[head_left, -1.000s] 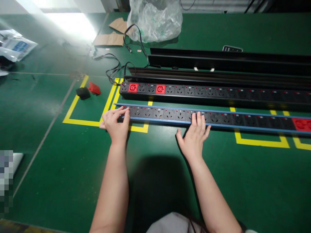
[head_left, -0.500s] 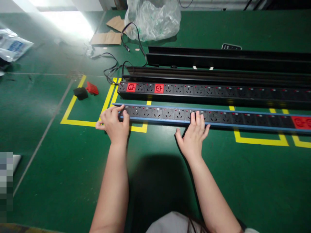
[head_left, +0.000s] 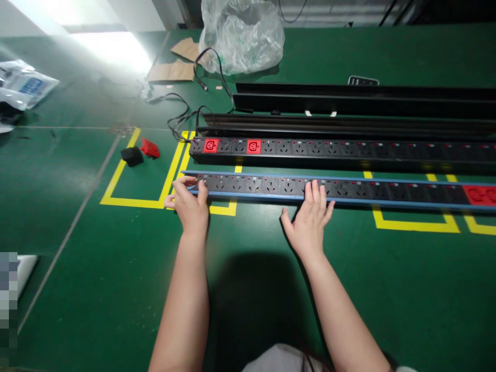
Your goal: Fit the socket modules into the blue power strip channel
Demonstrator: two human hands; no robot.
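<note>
A long power strip [head_left: 271, 184] with blue edges and a row of black sockets lies across the green table; two red sockets [head_left: 482, 195] show at its right. At its left end is my left hand [head_left: 189, 206], fingers curled over the blue-edged end and thumb against the first sockets. My right hand [head_left: 310, 219] lies flat on the strip further along, fingertips on the sockets and thumb spread out. Behind it runs a second, black power strip [head_left: 315, 148] with two red sockets [head_left: 253, 146] near its left end.
Black metal channels [head_left: 349, 103] lie behind the strips, near a loose black cable [head_left: 220, 64]. A clear plastic bag [head_left: 244, 39] and brown cardboard pieces [head_left: 172, 71] are at the back. Small red [head_left: 150, 148] and black blocks [head_left: 132, 156] sit at left, inside yellow tape [head_left: 132, 202].
The view has tilted up slightly. My left hand has shifted a little to the right at the strip's end; my right hand stays in the same place on the sockets.
</note>
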